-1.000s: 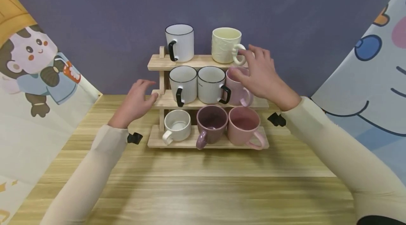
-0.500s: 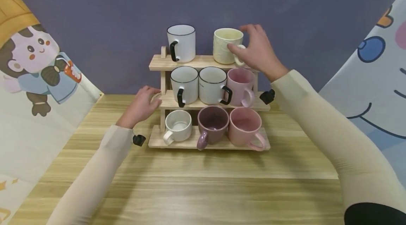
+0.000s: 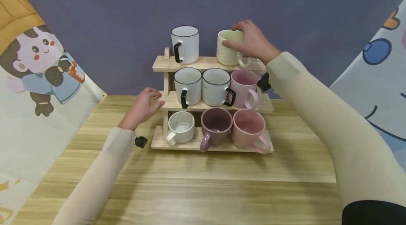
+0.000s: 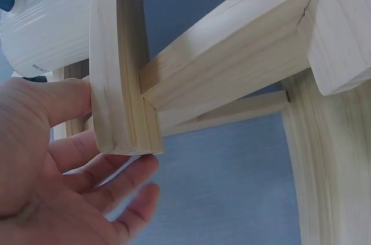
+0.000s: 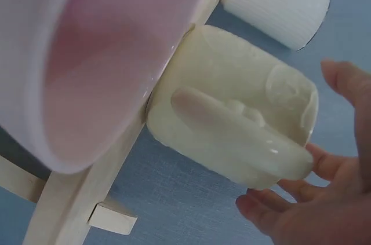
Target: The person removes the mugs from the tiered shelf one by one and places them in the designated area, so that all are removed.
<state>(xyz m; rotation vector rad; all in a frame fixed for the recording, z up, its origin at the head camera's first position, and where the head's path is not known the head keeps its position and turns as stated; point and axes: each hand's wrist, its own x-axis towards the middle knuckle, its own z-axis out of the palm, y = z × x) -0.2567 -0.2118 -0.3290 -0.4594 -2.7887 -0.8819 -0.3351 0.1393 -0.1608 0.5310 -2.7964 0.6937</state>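
A pale yellow embossed mug [image 3: 226, 50] stands on the right of the top tier of a three-tier wooden rack [image 3: 207, 63]. My right hand [image 3: 252, 41] is at its rim, thumb in front and fingers behind. The right wrist view shows the mug's handle [image 5: 243, 135], the fingertips [image 5: 258, 210] close at the rim and the thumb standing apart from the wall. At the rack's left, my left hand [image 3: 144, 108] holds the end of the middle board [image 4: 124, 123], thumb on one side and fingers curled under the other.
A white mug [image 3: 187, 45] with a black handle stands top left. Two more white mugs and a lilac mug [image 3: 244, 89] fill the middle tier. Below are a small white cup [image 3: 181, 128], a purple mug [image 3: 216, 126] and a pink mug [image 3: 248, 129]. A dark backdrop stands behind.
My right hand has come from beside the yellow mug's handle up and left to its rim. My left hand has closed in on the rack's left end. The view has shifted slightly.
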